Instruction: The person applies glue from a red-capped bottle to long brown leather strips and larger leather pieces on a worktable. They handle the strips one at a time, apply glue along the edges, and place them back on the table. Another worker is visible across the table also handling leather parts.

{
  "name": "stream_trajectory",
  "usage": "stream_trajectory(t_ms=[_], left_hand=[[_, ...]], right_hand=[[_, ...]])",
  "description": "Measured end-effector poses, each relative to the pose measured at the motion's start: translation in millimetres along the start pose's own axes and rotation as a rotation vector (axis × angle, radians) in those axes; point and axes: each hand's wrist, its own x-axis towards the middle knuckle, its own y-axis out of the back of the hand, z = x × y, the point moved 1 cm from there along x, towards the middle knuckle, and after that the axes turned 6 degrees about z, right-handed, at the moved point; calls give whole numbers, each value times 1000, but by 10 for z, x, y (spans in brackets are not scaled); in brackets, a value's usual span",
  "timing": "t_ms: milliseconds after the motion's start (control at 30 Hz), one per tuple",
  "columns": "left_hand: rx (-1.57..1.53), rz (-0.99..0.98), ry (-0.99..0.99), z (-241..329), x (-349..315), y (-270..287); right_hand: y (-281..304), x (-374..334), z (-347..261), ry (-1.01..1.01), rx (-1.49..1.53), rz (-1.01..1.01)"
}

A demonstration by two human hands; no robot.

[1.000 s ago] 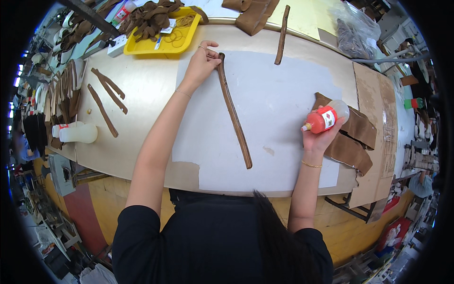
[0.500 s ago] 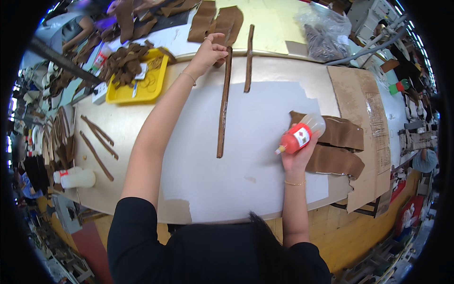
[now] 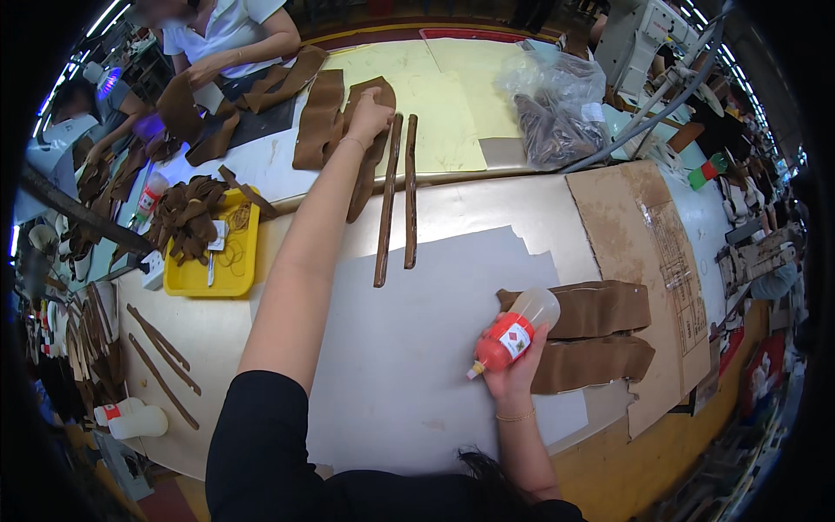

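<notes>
My left hand (image 3: 372, 115) stretches to the far side of the table, its fingers closed over a long brown strap-like piece (image 3: 365, 187); the fingertips are partly hidden. Another wide brown piece (image 3: 318, 117) lies just left of it. Two narrow dark-brown strips (image 3: 388, 204) with a shiny surface lie side by side, right of my left forearm. In my right hand (image 3: 515, 376) is a squeeze bottle (image 3: 506, 341) with a red lower part, a clear end and a pale nozzle pointing down-left. Beneath and beside the bottle are two wide brown pieces (image 3: 600, 311).
A yellow tray (image 3: 209, 283) holds brown scraps and rubber bands. Several thin strips (image 3: 163, 380) and white bottles (image 3: 139, 422) lie at left. Cardboard (image 3: 639, 261) covers the right side; a plastic bag (image 3: 557, 117) sits at far right. Across the table a person (image 3: 230, 39) handles brown pieces.
My left hand has let go of a narrow strip, now beside the other one, and moved onto a wide brown piece. The view has shifted, showing more of the far side. My right hand keeps the bottle.
</notes>
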Motion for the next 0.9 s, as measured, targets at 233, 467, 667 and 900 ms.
stream_trajectory(t_ms=[233,467,667,900], left_hand=[[-6,238,-301,394,-122,296],[5,-281,-240,816,-1585,1078],[418,-491,-203,691,-3408,1381],[1044,-304,-259,25,-4758,1682]], right_hand=[[94,41,16,-1,4,-82],[-43,57,-67,9,0,-105],[89,90,-136,-17,7,-236],[38,70,-140,-77,139,-189]])
